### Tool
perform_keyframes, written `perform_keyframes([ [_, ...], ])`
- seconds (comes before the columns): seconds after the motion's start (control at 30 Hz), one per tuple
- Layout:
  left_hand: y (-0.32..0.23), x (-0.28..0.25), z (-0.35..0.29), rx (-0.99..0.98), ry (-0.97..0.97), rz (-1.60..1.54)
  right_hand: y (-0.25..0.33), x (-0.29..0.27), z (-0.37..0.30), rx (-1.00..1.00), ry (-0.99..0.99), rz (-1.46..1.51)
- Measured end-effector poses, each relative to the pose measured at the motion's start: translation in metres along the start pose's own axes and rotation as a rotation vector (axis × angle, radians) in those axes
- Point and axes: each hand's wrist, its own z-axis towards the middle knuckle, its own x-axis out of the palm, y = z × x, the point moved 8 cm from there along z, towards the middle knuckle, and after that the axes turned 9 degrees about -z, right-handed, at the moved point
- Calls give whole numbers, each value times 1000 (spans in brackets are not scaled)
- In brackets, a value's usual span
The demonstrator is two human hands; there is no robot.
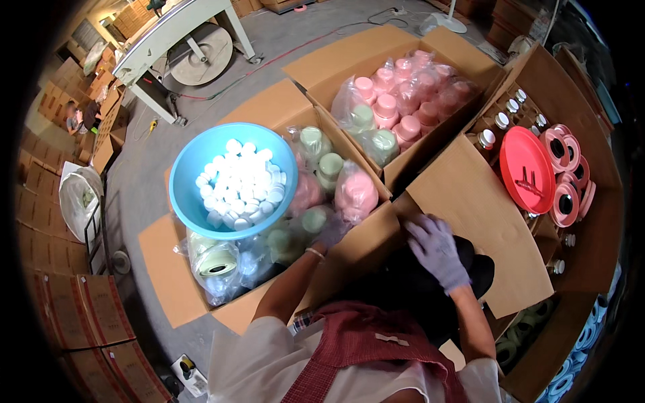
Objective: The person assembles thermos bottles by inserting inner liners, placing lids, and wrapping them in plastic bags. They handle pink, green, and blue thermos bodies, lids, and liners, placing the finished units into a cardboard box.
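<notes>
Bagged pale-green cup (316, 219): lies in the near cardboard carton (161, 265), at its right-hand side, among other green and pink cups in clear plastic. The gloved left hand (334, 233) reaches over the carton's near edge, close beside this cup; its fingers are partly hidden, and whether they grip anything cannot be told. A bagged pink cup (356, 191) lies just beyond the hand. The gloved right hand (438, 255) is palm down, its fingers extended and slightly apart, near the carton's corner. A blue basin (188, 161) of white caps (235, 185) sits atop the carton's left part. Beyond stands a second carton (349, 62) of mostly pink cups; at right, a red tray (514, 153) rests beside pink rings (563, 205).
</notes>
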Motion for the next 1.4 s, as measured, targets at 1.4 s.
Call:
perform_keyframes([
  [1.4, -19, -33, 222, -87, 468, 718, -207, -182, -131, 576, -749, -236],
])
